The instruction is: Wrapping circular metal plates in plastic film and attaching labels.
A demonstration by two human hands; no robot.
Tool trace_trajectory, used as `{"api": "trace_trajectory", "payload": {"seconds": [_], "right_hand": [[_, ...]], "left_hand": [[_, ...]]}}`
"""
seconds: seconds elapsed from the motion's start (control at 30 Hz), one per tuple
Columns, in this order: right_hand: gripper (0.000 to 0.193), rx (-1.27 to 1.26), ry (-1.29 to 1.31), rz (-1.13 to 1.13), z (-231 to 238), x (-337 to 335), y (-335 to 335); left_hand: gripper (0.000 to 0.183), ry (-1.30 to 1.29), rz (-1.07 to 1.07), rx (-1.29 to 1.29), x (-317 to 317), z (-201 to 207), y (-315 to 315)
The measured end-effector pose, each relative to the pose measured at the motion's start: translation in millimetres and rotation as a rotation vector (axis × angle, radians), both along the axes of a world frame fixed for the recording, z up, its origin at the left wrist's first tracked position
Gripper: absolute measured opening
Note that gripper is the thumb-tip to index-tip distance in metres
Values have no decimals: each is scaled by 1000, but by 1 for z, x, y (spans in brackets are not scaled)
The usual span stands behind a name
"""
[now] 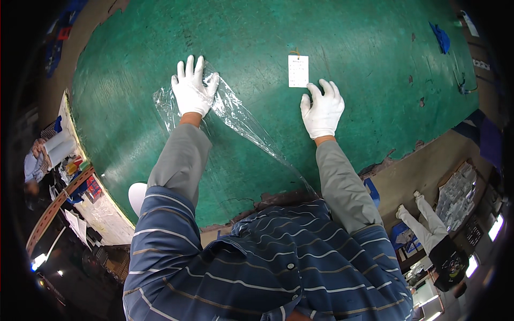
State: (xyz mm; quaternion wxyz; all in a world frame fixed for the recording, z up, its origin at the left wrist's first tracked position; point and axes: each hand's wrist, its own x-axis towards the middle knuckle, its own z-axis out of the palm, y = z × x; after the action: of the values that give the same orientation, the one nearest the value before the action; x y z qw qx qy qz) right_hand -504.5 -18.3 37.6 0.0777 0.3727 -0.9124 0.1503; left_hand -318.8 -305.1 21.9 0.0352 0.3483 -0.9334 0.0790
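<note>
My left hand (193,88), in a white glove, lies flat with fingers spread on a sheet of clear plastic film (243,124). The film is crumpled around that hand and narrows into a twisted strip toward the table edge by my body. My right hand (324,109), gloved in white too, rests with curved, parted fingers just below a white tag (298,71). Its fingertips come close to the tag's lower corner; whether they touch it I cannot tell. The tag lies flat, printed side up, with a thin yellowish string at its top.
A green worktop (257,32) with a worn, chipped front edge spans the view. Near its far right lies a blue cloth-like piece (440,38). A white rounded object (137,198) shows beside my left arm. Another person (436,235) stands at the lower right.
</note>
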Motion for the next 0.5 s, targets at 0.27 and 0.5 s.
{"api": "trace_trajectory", "payload": {"seconds": [0.27,0.5], "right_hand": [[33,1,2,1,-2,0,0],[33,-6,-4,3,-1,0,0]], "left_hand": [[66,4,0,-4,0,1,0],[66,17,-14,-17,1,-1,-3]]}}
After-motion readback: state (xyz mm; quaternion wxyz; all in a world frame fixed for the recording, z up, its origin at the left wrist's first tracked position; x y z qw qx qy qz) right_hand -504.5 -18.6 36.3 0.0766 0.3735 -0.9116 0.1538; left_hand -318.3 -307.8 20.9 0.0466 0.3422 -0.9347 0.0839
